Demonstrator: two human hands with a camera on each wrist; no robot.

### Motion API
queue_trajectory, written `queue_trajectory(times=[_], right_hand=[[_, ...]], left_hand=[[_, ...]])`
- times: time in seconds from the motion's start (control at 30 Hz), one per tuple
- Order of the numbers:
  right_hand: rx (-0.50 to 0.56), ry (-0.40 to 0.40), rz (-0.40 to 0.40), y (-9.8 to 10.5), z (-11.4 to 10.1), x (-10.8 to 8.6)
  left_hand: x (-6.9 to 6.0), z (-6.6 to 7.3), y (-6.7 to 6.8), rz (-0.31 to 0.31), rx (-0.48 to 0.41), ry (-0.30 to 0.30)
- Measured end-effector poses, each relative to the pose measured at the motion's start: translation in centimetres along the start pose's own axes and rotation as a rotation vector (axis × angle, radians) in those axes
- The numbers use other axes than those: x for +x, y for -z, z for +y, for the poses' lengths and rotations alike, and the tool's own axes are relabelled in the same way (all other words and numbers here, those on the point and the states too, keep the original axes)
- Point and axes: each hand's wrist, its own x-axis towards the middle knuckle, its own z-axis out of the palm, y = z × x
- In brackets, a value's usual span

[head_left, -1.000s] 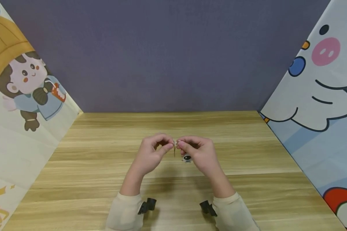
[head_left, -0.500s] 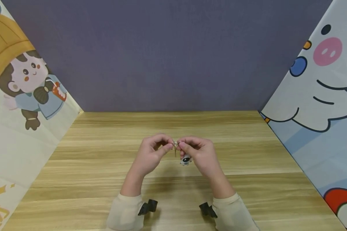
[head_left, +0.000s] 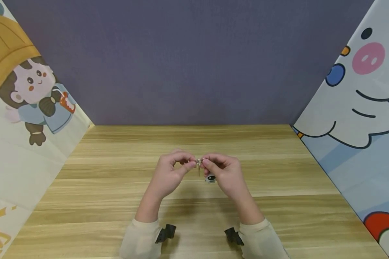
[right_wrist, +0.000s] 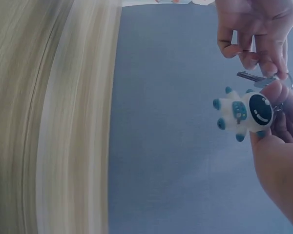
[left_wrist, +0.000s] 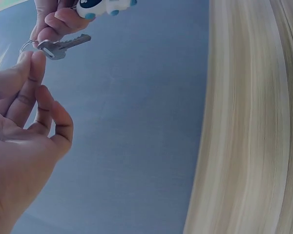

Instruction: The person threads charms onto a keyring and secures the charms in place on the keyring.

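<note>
My left hand (head_left: 169, 172) and right hand (head_left: 227, 173) meet fingertip to fingertip above the table. Between them is a small metal key ring (left_wrist: 25, 45), which both hands pinch between thumb and fingers. A silver key (left_wrist: 63, 47) is on the ring; its toothed blade points away from the fingertips in the left wrist view and hangs down in the head view. From a short chain at my right hand dangles a white astronaut figure (right_wrist: 240, 114) with a dark visor and teal hands and feet. My fingertips hide part of the ring and the key's head.
Below the hands lies a wood-grain table (head_left: 194, 230). A dark grey-blue panel (head_left: 191, 64) stands behind it. Cartoon-printed panels rise at the left (head_left: 13, 158) and right (head_left: 353, 169). Black wrist cameras sit at both cuffs.
The hands stay almost in place, still pinching. The key and ring have shifted slightly to the right between the fingertips. The astronaut figure swung down a little, then back up.
</note>
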Motion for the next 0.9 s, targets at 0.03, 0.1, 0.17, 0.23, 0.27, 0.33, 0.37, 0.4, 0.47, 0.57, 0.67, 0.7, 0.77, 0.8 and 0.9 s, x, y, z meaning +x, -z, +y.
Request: queue_trajectory(times=[0.03, 0.1, 0.17, 0.23, 0.27, 0.33, 0.37, 0.4, 0.47, 0.57, 0.67, 0.7, 0.77, 0.8, 0.9], right_hand=[[-0.021, 0.013, 0.004, 0.0, 0.0, 0.0], [-0.068, 0.043, 0.01, 0.0, -0.1, -0.1], [-0.12, 0.081, 0.017, -0.1, -0.2, -0.2], [-0.168, 0.121, 0.026, 0.0, -0.3, -0.3], [-0.191, 0.136, 0.031, 0.0, -0.4, -0.3], [-0.231, 0.166, 0.046, 0.0, -0.6, -0.4], [-0.248, 0.183, 0.053, 0.1, -0.7, -0.4], [-0.263, 0.197, 0.059, 0.1, -0.7, -0.4], [-0.296, 0.24, 0.069, 0.1, -0.8, -0.5], [-0.362, 0.337, 0.079, 0.2, -0.9, -0.5], [-0.437, 0.446, 0.091, 0.3, -0.8, -0.5], [-0.461, 0.48, 0.097, 0.3, -0.7, -0.5], [-0.5, 0.531, 0.107, 0.4, -0.6, -0.4], [-0.518, 0.552, 0.111, 0.4, -0.6, -0.4], [-0.567, 0.6, 0.119, 0.4, -0.5, -0.3]], left_hand=[[0.0, 0.1, 0.0, 0.008, 0.017, -0.002], [0.0, 0.2, 0.0, 0.023, 0.051, -0.01], [0.0, 0.3, -0.1, 0.04, 0.09, -0.023], [0.0, 0.5, -0.2, 0.052, 0.13, -0.046], [0.0, 0.5, -0.3, 0.058, 0.147, -0.059], [0.0, 0.6, -0.4, 0.066, 0.177, -0.094], [0.0, 0.6, -0.5, 0.068, 0.19, -0.114], [0.0, 0.6, -0.5, 0.07, 0.2, -0.133], [-0.1, 0.5, -0.6, 0.074, 0.218, -0.165], [-0.1, 0.4, -0.8, 0.072, 0.239, -0.204], [-0.1, 0.4, -0.9, 0.069, 0.26, -0.238], [-0.1, 0.4, -1.0, 0.069, 0.267, -0.253], [-0.1, 0.4, -1.0, 0.07, 0.281, -0.283], [-0.1, 0.4, -1.1, 0.072, 0.287, -0.296], [-0.1, 0.5, -1.1, 0.078, 0.309, -0.334]])
